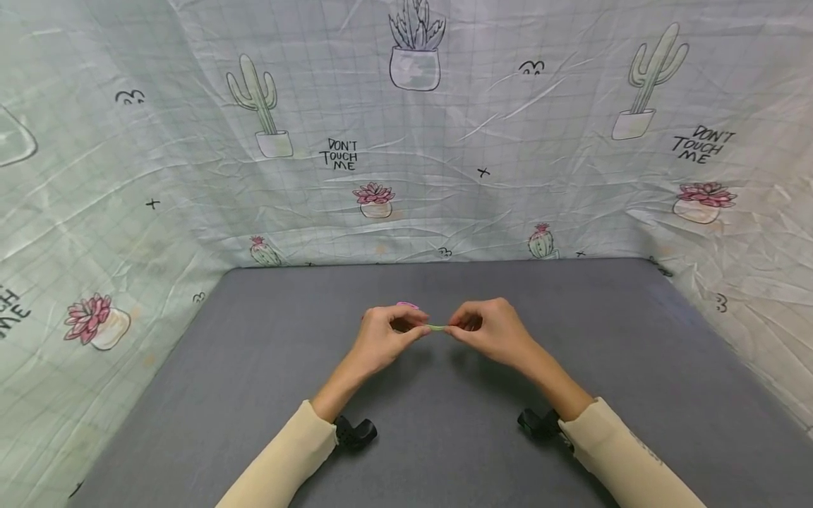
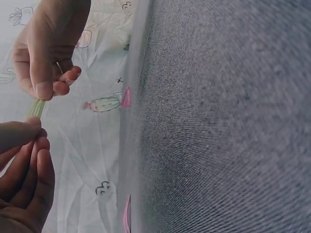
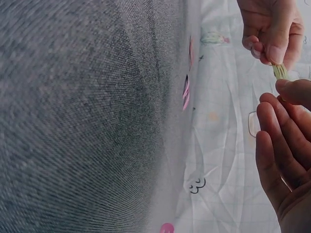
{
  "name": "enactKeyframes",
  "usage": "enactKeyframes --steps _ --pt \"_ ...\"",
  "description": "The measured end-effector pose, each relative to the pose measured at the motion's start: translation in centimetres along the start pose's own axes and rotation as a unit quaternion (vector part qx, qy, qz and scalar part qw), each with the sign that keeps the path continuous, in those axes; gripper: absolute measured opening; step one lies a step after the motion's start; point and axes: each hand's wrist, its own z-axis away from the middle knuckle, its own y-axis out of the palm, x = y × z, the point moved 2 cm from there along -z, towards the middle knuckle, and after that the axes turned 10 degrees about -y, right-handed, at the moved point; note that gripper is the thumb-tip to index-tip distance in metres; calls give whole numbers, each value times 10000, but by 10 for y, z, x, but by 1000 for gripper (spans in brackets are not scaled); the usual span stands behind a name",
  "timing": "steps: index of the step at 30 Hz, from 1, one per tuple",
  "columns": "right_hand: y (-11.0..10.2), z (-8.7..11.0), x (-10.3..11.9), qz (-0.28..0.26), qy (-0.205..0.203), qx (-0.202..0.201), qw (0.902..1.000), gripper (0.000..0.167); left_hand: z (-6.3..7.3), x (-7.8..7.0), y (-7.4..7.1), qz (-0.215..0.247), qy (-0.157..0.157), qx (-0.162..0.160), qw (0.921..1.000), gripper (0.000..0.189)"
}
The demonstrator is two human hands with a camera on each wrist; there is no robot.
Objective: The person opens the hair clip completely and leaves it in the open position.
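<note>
A short light green strip of several thin strands [image 2: 36, 108] is stretched between the two hands, above the grey table. The left hand [image 1: 382, 337] pinches one end between thumb and fingertips. At the other end, the right hand [image 1: 494, 330] pinches it the same way, its other fingers loosely bent in the right wrist view. Only a small middle piece of the strip [image 1: 436, 327] shows between the fingertips; the rest is hidden by them. Behind the left hand, a pink loop-shaped thing [image 1: 407, 305] lies on the table, partly covered by the hand in the head view.
The grey table [image 1: 406, 423] spreads under both forearms. Low in the wrist views are small pink things, among them a pink and purple one [image 3: 186, 92] and a round pink one [image 3: 167, 228]. A pale cactus-print sheet [image 1: 444, 141] hangs behind and at the sides.
</note>
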Motion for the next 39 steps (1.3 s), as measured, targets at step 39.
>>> enactKeyframes --steps 39 --pt "6 7 1 759 -930 -218 9925 6 4 5 5 -55 478 41 9988 5"
